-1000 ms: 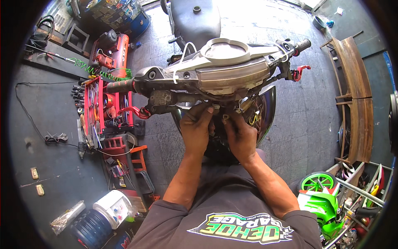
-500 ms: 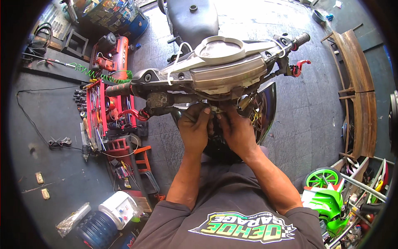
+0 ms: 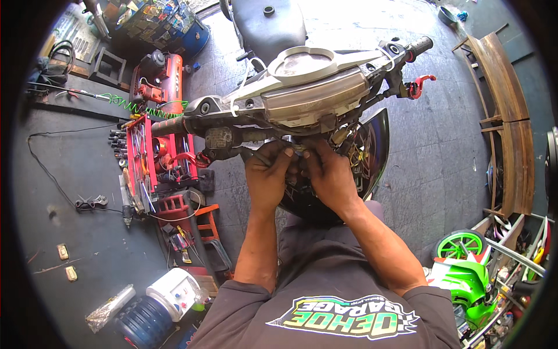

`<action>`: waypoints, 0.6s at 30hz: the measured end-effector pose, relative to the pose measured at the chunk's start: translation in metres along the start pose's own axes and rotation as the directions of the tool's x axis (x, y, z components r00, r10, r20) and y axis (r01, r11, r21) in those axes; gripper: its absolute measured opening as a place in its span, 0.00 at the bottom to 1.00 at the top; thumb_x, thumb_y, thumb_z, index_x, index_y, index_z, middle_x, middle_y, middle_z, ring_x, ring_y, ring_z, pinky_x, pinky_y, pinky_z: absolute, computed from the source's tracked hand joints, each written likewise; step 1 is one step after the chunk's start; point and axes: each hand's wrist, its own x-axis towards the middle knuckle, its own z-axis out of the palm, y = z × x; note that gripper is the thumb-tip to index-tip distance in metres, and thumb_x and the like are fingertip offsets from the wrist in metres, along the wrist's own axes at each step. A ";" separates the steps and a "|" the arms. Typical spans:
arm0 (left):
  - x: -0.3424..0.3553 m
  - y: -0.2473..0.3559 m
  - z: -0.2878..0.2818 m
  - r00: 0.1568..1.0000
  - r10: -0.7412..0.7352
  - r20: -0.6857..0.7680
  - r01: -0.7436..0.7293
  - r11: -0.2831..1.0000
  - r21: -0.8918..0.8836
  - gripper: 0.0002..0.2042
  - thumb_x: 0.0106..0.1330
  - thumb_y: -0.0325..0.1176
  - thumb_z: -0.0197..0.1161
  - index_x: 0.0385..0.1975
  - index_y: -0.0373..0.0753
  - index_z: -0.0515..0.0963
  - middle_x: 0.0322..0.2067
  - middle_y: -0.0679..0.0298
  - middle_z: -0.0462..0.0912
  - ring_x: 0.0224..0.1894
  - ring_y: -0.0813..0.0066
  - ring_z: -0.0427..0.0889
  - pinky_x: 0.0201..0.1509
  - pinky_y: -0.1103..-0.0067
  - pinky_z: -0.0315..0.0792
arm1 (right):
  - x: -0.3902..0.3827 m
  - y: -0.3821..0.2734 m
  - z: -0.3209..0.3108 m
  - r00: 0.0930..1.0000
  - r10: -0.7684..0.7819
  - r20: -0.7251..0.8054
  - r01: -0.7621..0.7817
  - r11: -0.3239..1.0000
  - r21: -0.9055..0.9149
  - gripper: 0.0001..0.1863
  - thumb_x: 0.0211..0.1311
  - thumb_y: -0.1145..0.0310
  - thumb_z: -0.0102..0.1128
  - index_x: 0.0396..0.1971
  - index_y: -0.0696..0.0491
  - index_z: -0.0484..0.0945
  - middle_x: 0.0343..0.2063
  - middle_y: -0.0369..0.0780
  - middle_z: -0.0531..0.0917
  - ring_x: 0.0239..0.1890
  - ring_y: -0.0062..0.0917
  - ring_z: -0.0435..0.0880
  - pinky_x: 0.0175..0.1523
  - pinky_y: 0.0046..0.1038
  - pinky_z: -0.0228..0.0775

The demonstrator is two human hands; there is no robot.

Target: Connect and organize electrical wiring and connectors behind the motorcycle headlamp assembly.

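Note:
Both my hands work close together under the headlight (image 3: 317, 98) of a motorcycle front end with its cover off. My left hand (image 3: 266, 177) is closed, thumb and fingers pinched by a thin dark cable or hose. My right hand (image 3: 332, 177) is closed beside it, thumb pressed toward the fingers. Between the fingertips shows a small pale piece, perhaps a wire connector, too small to make out. Loose wires (image 3: 361, 156) hang to the right of my right hand. A dark, glossy rounded panel (image 3: 381, 157) curves behind them.
Handlebar grips (image 3: 419, 47) and red levers (image 3: 419, 86) stick out on both sides. At left stand a red tool rack (image 3: 152, 154), a red compressor (image 3: 170, 87) and a water jug (image 3: 142, 320). Wooden benches (image 3: 505, 99) and a green miniature motorcycle (image 3: 465, 279) are at right.
The view has shifted slightly. My hands remain under the headlight, pinched, and sit a little lower relative to it, with more of the small pale piece showing between them.

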 end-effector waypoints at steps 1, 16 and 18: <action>0.000 0.000 -0.001 1.000 -0.002 0.009 0.002 1.000 0.011 0.07 0.68 0.30 0.65 0.37 0.31 0.81 0.24 0.63 0.83 0.20 0.82 0.78 0.21 0.84 0.71 | 0.000 0.001 -0.001 1.000 -0.012 0.020 0.013 0.999 -0.032 0.11 0.70 0.71 0.54 0.50 0.53 0.75 0.26 0.52 0.84 0.33 0.50 0.86 0.35 0.44 0.76; 0.001 0.008 -0.003 0.998 -0.047 0.046 0.043 0.996 0.084 0.07 0.69 0.31 0.64 0.37 0.33 0.82 0.27 0.64 0.85 0.24 0.82 0.80 0.24 0.85 0.73 | 0.002 -0.001 -0.004 0.995 -0.058 0.076 0.074 0.972 -0.225 0.17 0.67 0.70 0.53 0.55 0.52 0.69 0.25 0.56 0.82 0.32 0.55 0.83 0.36 0.55 0.73; 0.003 0.007 -0.003 0.997 -0.046 0.057 0.041 0.995 0.093 0.07 0.69 0.31 0.64 0.38 0.32 0.82 0.28 0.63 0.86 0.25 0.82 0.81 0.24 0.85 0.74 | 0.003 0.001 -0.005 0.993 -0.061 0.102 0.086 0.960 -0.267 0.16 0.67 0.70 0.53 0.54 0.53 0.69 0.23 0.56 0.82 0.31 0.56 0.83 0.35 0.56 0.73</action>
